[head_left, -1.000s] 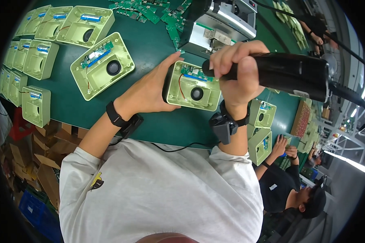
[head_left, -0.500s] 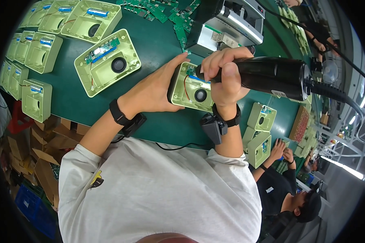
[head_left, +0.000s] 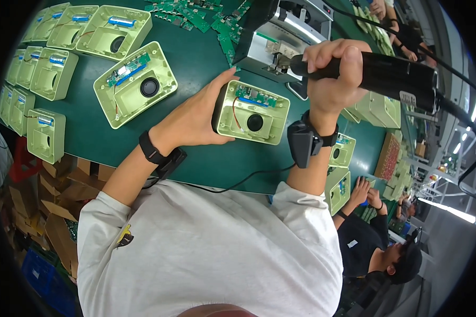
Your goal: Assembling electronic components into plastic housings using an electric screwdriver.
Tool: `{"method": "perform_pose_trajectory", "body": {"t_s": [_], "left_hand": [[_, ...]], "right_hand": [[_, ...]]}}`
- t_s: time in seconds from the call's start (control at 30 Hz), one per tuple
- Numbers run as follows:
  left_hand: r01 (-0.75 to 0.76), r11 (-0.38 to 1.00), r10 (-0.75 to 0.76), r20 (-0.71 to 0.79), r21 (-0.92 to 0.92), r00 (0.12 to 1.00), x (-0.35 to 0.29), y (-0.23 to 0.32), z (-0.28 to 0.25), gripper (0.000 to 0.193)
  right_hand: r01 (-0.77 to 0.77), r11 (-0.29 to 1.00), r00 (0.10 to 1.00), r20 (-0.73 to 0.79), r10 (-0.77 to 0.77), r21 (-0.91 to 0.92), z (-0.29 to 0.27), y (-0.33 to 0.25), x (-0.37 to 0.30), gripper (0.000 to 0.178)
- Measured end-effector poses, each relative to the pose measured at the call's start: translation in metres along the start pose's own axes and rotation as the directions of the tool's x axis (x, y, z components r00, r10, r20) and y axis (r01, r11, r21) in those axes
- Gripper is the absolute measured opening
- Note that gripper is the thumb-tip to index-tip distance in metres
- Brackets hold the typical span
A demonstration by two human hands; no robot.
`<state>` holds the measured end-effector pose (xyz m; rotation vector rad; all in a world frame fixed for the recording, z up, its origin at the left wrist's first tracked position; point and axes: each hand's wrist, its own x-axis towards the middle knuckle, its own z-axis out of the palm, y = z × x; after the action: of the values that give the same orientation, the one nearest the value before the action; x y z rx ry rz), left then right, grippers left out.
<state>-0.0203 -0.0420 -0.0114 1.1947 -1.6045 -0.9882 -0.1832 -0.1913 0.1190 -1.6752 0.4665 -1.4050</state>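
My left hand (head_left: 198, 117) grips the left side of a pale green plastic housing (head_left: 272, 132), thumb and fingers spread around its wall. Inside lie a green circuit board (head_left: 262, 97), a blue battery (head_left: 251, 102), thin red and black wires and a round black speaker (head_left: 255, 122). Up and to the right, my right hand (head_left: 333, 87) is wrapped around a black electric screwdriver (head_left: 399, 78). Its tip points left, at the metal outlet (head_left: 283, 62) of a grey-and-black machine (head_left: 301, 29); whether they touch I cannot tell.
Another housing with a board (head_left: 135, 87) lies to the left, beyond it several housings with batteries (head_left: 55, 74). Loose green circuit boards (head_left: 195, 16) are heaped at the back. More housings (head_left: 337, 187) stand at right, near a co-worker's hands (head_left: 362, 193). Cardboard boxes (head_left: 63, 211) lie lower left.
My right hand has moved the screwdriver up and right, off the housing to the machine's outlet. The housing's board is now uncovered. My left hand stays on the housing, shifted slightly left.
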Motion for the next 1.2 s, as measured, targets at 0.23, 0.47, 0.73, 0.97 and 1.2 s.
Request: {"method": "perform_pose_trajectory", "body": {"t_s": [0.23,0.47,0.73,0.97,1.2], "left_hand": [[-0.017,1.0,0.017,-0.043,0.002,0.999,0.001,-0.001,0.002,0.127],[-0.043,0.999,0.044,-0.043,0.013,0.998,-0.001,-0.006,0.004,0.127],[-0.021,0.999,0.022,-0.021,0.046,1.0,0.0,0.0,0.002,0.127],[0.088,0.985,-0.088,-0.013,0.148,0.996,0.0,0.013,0.006,0.123],[-0.188,0.921,0.19,0.029,0.342,0.981,-0.019,0.054,-0.005,0.114]], "right_hand": [[-0.1,0.994,0.994,0.041,0.098,0.048,-0.018,-0.02,-0.04,0.025],[-0.164,0.986,0.986,-0.033,0.165,0.023,-0.029,-0.012,-0.061,0.025],[-0.168,0.984,0.984,-0.052,0.171,0.067,-0.036,-0.001,-0.069,0.024],[-0.102,0.99,0.995,-0.009,0.104,0.092,-0.041,-0.008,-0.058,0.025],[0.067,0.968,0.998,-0.016,-0.065,0.241,-0.018,-0.003,0.006,0.023]]}}
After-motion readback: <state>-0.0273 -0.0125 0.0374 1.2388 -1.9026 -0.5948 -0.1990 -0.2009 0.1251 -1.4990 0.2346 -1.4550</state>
